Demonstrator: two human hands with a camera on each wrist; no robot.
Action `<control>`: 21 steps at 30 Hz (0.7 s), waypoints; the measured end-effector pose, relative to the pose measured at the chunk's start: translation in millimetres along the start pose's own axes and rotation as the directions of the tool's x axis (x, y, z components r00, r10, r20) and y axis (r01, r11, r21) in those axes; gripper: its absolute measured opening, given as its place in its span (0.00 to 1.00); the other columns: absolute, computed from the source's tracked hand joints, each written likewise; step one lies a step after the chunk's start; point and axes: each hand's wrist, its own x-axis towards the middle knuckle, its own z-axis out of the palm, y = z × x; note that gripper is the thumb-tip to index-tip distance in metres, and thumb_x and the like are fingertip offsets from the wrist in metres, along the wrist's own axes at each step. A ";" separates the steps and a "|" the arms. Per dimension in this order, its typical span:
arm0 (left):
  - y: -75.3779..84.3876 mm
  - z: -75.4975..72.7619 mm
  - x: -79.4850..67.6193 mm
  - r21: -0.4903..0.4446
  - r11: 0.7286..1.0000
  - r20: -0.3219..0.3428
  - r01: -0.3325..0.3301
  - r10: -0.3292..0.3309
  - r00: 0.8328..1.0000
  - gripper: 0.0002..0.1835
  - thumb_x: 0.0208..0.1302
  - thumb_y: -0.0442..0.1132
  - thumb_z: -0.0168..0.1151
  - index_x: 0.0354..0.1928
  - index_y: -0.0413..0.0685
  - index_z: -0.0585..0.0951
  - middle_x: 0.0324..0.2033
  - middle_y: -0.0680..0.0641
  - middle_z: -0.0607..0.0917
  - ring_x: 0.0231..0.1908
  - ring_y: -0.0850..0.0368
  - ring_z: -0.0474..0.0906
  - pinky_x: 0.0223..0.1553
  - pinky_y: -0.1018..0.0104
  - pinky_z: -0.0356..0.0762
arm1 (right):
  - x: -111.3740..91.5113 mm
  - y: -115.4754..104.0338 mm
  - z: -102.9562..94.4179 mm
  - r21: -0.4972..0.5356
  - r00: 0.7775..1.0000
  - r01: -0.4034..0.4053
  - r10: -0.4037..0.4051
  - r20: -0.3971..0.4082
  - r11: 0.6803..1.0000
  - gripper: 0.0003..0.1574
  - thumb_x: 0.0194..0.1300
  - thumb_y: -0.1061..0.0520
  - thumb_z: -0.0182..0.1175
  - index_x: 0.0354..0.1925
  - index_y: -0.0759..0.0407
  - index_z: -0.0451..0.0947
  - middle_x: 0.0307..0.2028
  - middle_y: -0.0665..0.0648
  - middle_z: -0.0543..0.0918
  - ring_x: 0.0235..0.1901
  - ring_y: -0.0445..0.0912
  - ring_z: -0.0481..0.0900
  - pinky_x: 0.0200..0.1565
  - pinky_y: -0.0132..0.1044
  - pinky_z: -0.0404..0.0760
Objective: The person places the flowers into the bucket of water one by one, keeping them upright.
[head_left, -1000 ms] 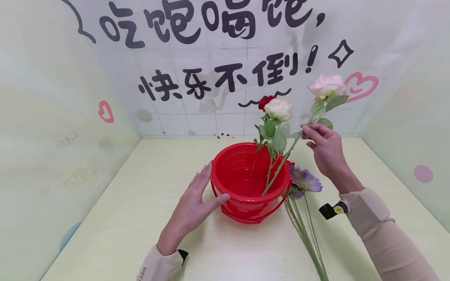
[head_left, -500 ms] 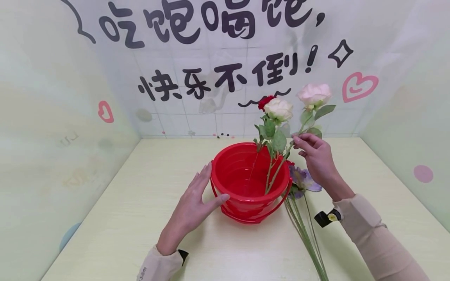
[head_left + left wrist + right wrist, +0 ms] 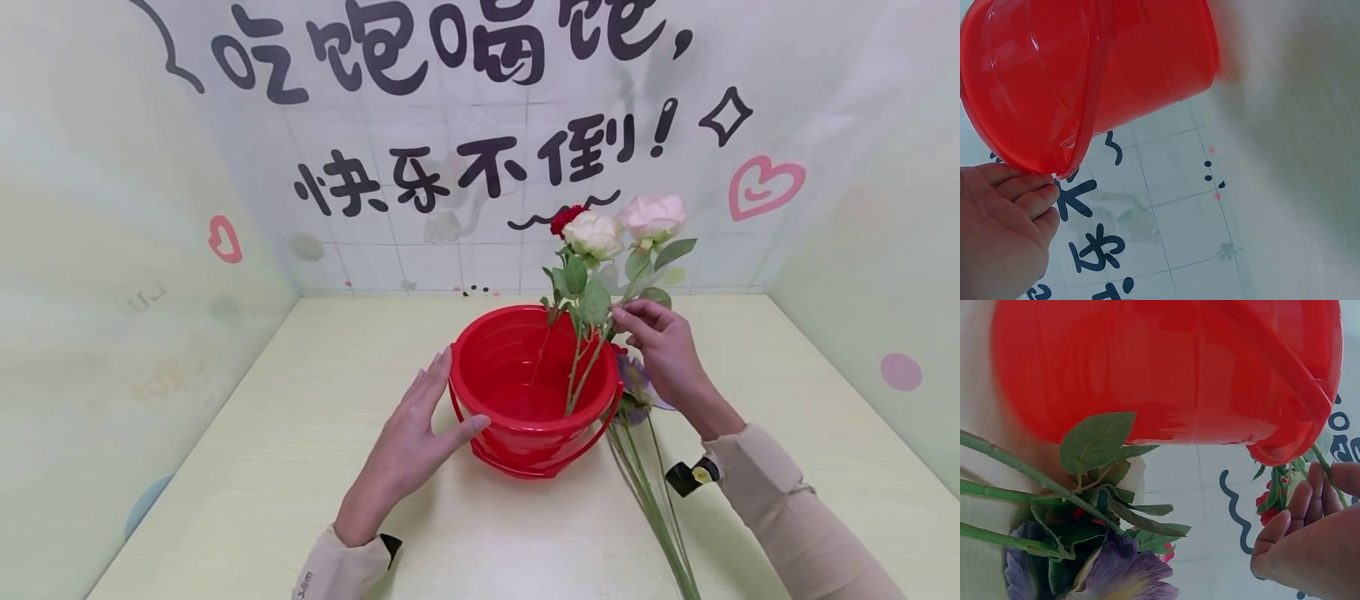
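Observation:
A red bucket [image 3: 536, 446] stands mid-table, its handle hanging down the front. My left hand [image 3: 408, 437] rests against the bucket's left rim with straight fingers; the left wrist view shows those fingertips [image 3: 1041, 200] at the rim. With thumb and fingers my right hand [image 3: 663, 342] pinches the stem of a pale pink rose [image 3: 652, 218], whose lower end is inside the bucket. Beside it a cream rose [image 3: 594, 235] and a red flower [image 3: 567, 221] lean on the bucket's back right rim, stems inside.
To the bucket's right, a purple flower [image 3: 636, 392] and other long-stemmed flowers lie on the table [image 3: 285, 467], stems [image 3: 656, 517] toward the front edge. Their leaves [image 3: 1097, 440] sit close to the bucket wall in the right wrist view. A printed wall sheet [image 3: 420, 275] closes off the back.
My right hand has moved left and down with the pink rose, bringing its bloom next to the cream one. The left hand and the bucket have stayed in place.

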 end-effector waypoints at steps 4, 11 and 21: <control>0.3 0.1 0.1 -0.002 1.000 0.001 0.000 0.000 1.000 0.52 0.66 0.66 0.66 0.84 0.60 0.53 0.80 0.53 0.55 0.79 0.49 0.51 0.72 0.41 0.60 | -0.6 3.2 0.2 -0.010 1.000 0.000 0.000 0.002 1.000 0.07 0.77 0.62 0.59 0.40 0.62 0.82 0.34 0.49 0.85 0.38 0.43 0.80 0.38 0.31 0.75; 0.9 0.3 0.7 0.007 1.000 0.003 0.000 0.000 1.000 0.51 0.65 0.66 0.66 0.84 0.60 0.53 0.80 0.54 0.56 0.79 0.49 0.51 0.72 0.42 0.60 | -2.4 5.3 1.5 -0.017 1.000 0.000 0.000 0.019 1.000 0.10 0.77 0.65 0.58 0.38 0.55 0.83 0.35 0.47 0.86 0.38 0.41 0.80 0.35 0.31 0.79; 1.5 0.0 0.8 0.011 1.000 0.005 0.012 -0.012 1.000 0.52 0.65 0.66 0.66 0.83 0.61 0.53 0.80 0.53 0.56 0.78 0.49 0.52 0.71 0.40 0.63 | -3.2 9.1 1.6 -0.050 0.999 0.007 -0.005 0.041 0.999 0.09 0.76 0.65 0.58 0.39 0.56 0.83 0.37 0.47 0.87 0.38 0.40 0.81 0.38 0.30 0.82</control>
